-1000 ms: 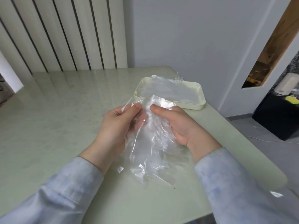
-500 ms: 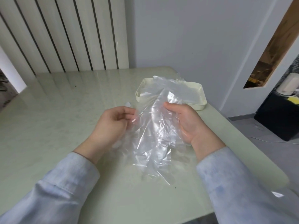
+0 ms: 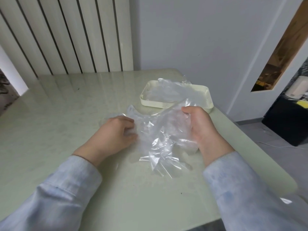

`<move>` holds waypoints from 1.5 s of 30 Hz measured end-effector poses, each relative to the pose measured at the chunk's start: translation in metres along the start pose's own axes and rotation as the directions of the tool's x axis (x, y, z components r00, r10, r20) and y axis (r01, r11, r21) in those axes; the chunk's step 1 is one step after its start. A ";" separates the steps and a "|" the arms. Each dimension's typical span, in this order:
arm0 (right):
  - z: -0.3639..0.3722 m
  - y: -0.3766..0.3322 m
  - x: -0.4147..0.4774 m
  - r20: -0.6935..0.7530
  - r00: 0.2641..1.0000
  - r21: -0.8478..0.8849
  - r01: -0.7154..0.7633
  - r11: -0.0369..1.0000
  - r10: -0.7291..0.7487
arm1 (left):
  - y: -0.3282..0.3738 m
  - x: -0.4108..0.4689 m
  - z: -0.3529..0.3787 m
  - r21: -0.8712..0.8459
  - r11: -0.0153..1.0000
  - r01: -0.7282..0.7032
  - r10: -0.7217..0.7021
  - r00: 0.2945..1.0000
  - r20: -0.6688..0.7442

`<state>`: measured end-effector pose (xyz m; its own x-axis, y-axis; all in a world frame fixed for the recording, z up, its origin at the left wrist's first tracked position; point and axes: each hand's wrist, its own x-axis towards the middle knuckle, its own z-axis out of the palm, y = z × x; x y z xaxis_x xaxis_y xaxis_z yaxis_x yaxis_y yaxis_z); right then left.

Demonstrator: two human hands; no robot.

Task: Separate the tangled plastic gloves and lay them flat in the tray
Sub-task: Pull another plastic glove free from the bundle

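1. Two hands showed in my head view: the left hand (image 3: 116, 132) pinched one edge of the tangled gloves (image 3: 163, 135) low over the table (image 3: 66, 114), while the right hand (image 3: 200, 125) gripped the opposite edge, raised.
2. The film ran left to right between them, its tails trailing toward me.
3. The tray (image 3: 209, 104), with laid plastic (image 3: 168, 93) inside, sat just beyond the right hand, which I judged nearer.
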<state>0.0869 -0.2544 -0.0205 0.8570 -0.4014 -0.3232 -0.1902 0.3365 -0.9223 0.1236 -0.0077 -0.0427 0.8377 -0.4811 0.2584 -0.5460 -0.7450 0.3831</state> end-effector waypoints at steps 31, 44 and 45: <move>0.008 0.010 -0.005 0.243 0.970 -0.117 0.048 0.992 -0.019 | 0.030 0.000 -0.032 -0.992 -0.028 0.125 -0.146 0.981 0.128; 0.012 0.010 -0.010 0.258 0.965 -0.103 0.073 0.992 -0.044 | 0.045 -0.011 -0.017 -0.889 0.412 0.200 0.132 0.952 0.275; 0.011 0.010 -0.012 0.291 0.956 -0.092 0.068 0.993 -0.039 | 0.043 -0.011 -0.016 -0.873 0.445 0.200 0.153 0.943 0.294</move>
<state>0.0805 -0.2366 -0.0238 0.9659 -0.1493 -0.2115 -0.1743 0.2290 -0.9577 0.0903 -0.0273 -0.0153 0.7093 -0.7037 0.0416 -0.0828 -0.0247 0.9963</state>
